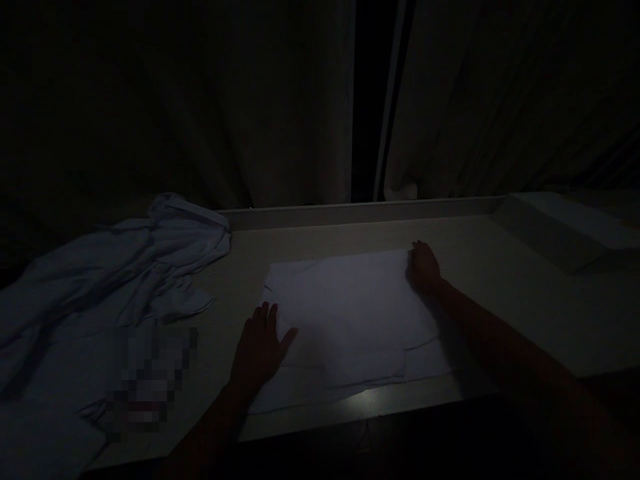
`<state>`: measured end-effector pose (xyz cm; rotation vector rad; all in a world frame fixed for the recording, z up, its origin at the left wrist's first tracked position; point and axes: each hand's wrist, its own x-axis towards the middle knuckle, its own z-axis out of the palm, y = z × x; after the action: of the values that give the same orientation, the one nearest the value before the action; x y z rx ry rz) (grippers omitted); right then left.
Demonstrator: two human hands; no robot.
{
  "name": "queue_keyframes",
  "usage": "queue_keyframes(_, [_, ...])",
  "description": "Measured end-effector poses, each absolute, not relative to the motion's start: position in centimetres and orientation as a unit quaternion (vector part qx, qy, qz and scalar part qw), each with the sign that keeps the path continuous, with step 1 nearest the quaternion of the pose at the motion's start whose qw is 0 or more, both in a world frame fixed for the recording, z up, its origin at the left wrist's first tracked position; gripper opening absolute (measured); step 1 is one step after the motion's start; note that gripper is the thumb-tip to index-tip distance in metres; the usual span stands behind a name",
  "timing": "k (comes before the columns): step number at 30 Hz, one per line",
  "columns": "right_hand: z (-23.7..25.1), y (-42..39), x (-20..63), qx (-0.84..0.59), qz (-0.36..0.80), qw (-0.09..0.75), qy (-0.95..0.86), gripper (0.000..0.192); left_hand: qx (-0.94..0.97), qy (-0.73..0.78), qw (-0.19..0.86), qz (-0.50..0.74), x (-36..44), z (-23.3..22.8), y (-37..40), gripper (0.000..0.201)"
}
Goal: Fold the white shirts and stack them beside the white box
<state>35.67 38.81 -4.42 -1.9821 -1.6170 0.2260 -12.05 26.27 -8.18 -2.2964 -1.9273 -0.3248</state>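
Near edge of worktop: a pale worktop (500,313) runs left to right under very low light; its front lip shows a faint bright patch just below the cloth.
Left hand: the left hand (260,347) lies palm down on the near left part of the folded cloth, fingers (265,317) laid close together and pointing away, thumb spread out to the right. It presses flat; it grips nothing.
Folded cloth: a white folded cloth (350,320) lies flat in the middle of the worktop, between the two hands, in a rough rectangle. A lower layer sticks out along the near and right edges.
Right hand: the right hand (425,267) sits at the far right corner of the folded cloth, knuckles up. The fingers curl down at the edge; whether they pinch the fabric or only press it, I cannot tell in this light.
Handling, as judged: the cloth looks thin, light and limp, with no stiffness of its own. It should slide easily on the smooth surface and sag if lifted at one point. Corners and folded edges are the sound places to take hold, both at once.
Left side: a heap of crumpled pale fabric (115,280) lies loose, well apart from the hands; part of it is blurred.
Far right: a raised ledge (565,230) stands on the surface.
Far: dark curtains (280,120) hang behind.
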Motion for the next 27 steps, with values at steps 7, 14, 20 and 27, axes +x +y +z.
queue_keyframes(7, [-8.6, 37.8, 34.7, -0.751, 0.03, 0.09, -0.653, 0.088, -0.757, -0.64, 0.065, -0.114, -11.9, -8.1, 26.1, 0.085])
queue_keyframes(14, [-6.5, 36.0, 33.8, -0.727, -0.039, 0.11, -0.676, 0.084, -0.748, -0.652, 0.028, -0.125, -11.8, -8.1, 25.9, 0.085])
queue_keyframes(20, [-7.2, 28.1, 38.5, -0.73, -0.133, 0.13, -0.657, 0.066, -0.692, -0.687, -0.08, -0.205, -13.6, -5.8, 28.6, 0.067])
queue_keyframes(27, [-8.9, 24.2, 42.4, -0.768, -0.129, 0.097, -0.62, 0.053, -0.629, -0.752, -0.109, -0.161, -14.5, -1.0, 37.5, 0.053])
